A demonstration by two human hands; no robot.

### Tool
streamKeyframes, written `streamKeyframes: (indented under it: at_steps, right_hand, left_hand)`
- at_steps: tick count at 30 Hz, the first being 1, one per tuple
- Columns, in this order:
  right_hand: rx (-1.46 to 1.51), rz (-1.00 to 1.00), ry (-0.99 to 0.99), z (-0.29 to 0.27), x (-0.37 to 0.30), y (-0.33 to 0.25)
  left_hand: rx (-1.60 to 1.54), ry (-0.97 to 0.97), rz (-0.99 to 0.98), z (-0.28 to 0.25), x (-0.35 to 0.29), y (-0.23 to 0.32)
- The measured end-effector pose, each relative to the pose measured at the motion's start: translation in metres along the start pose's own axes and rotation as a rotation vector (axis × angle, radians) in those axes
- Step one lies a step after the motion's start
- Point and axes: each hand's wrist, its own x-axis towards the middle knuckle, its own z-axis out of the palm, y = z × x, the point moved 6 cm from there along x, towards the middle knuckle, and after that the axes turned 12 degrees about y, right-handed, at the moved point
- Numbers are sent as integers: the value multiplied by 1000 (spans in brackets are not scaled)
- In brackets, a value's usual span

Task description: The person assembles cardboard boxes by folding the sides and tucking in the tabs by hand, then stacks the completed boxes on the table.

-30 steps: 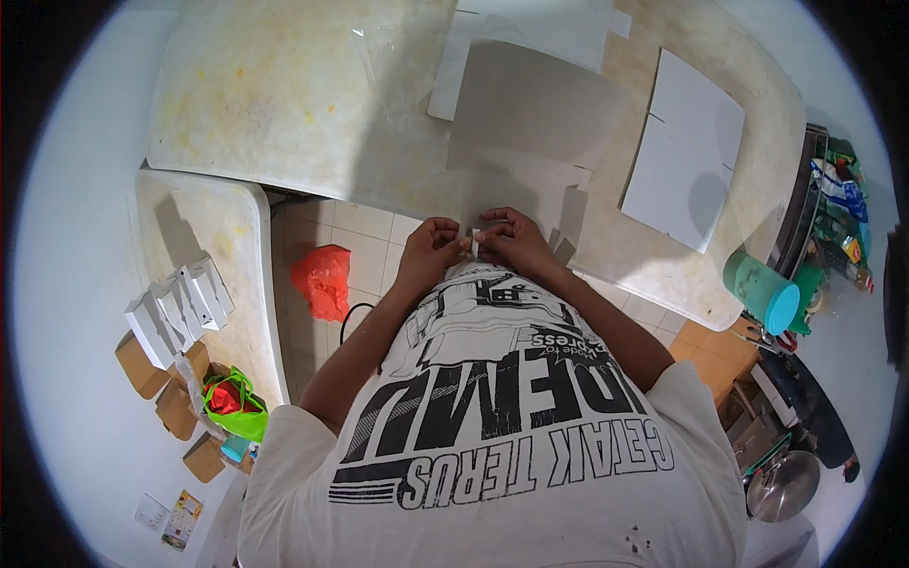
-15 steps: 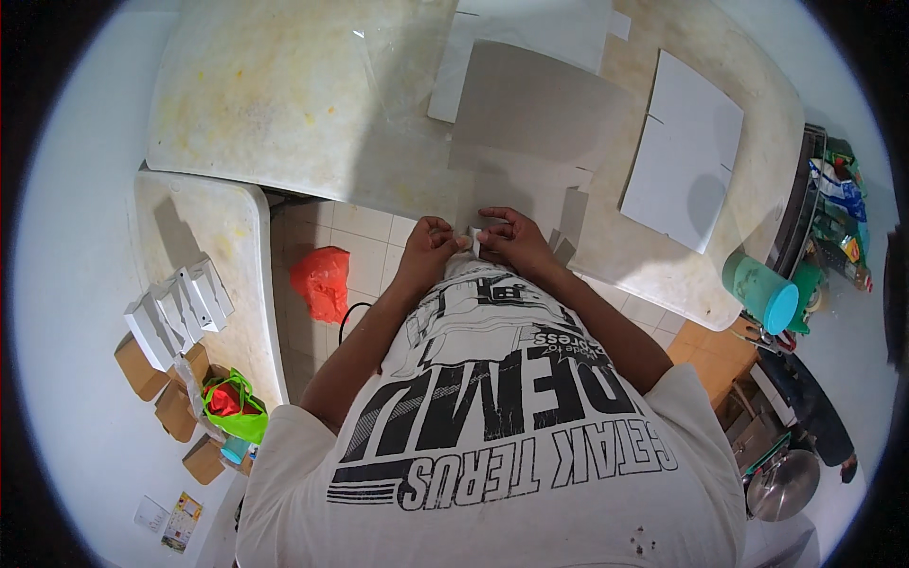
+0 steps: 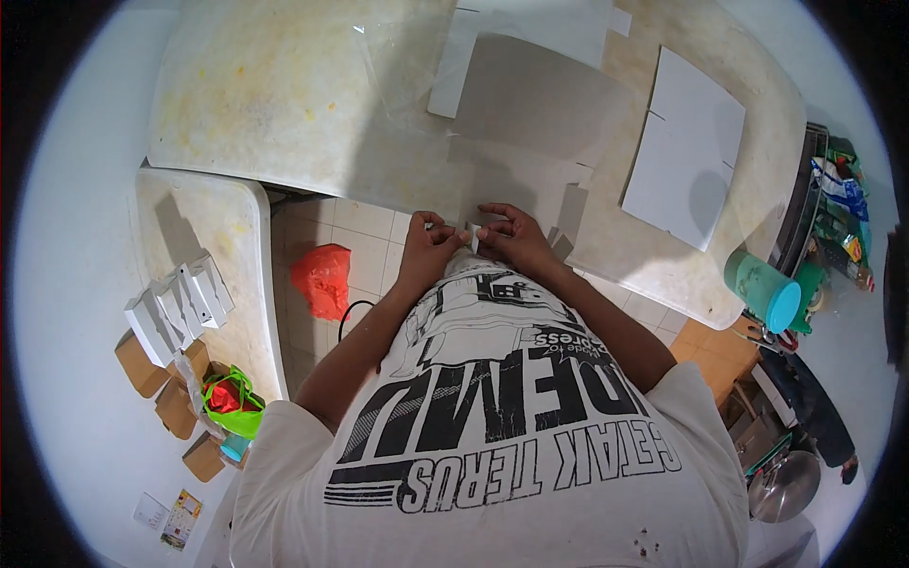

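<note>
My left hand [image 3: 431,251] and my right hand [image 3: 518,243] meet at the table's near edge, close to my shirt. Between them is a small white card flap [image 3: 474,239], pinched by the thumb and fingers of each hand. It appears to belong to a cardboard sheet [image 3: 540,104] that stretches away from me over the table, its far panel shaded grey. The upper fingers of my right hand are curled loosely above the pinch. How the flap joins the sheet is partly hidden behind my fingers.
A flat white cardboard piece [image 3: 686,151] lies on the table [image 3: 275,104] at right, near a turquoise-lidded container [image 3: 762,292]. Folded white boxes [image 3: 180,308] stand on a side table at left, beside a green bag [image 3: 235,402]. A red plastic bag [image 3: 322,282] is on the tiled floor.
Both hands stay at the same place with the flap between them. The fingers of my left hand have shifted slightly; the sheet has barely moved.
</note>
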Motion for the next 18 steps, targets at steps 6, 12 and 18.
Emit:
streamKeyframes:
  at_steps: [6, 12, 18]
  right_hand:
    - [18, -38, 9, 2, -3, -4]
    - [63, -32, 18, 5, 2, -1]
    - [-69, -37, 76, 6, 14, 10]
  left_hand:
    - [126, 20, 3, -3, -6, 9]
    - [-93, 93, -39, -4, -8, 10]
    - [307, 128, 271, 3, -20, 37]
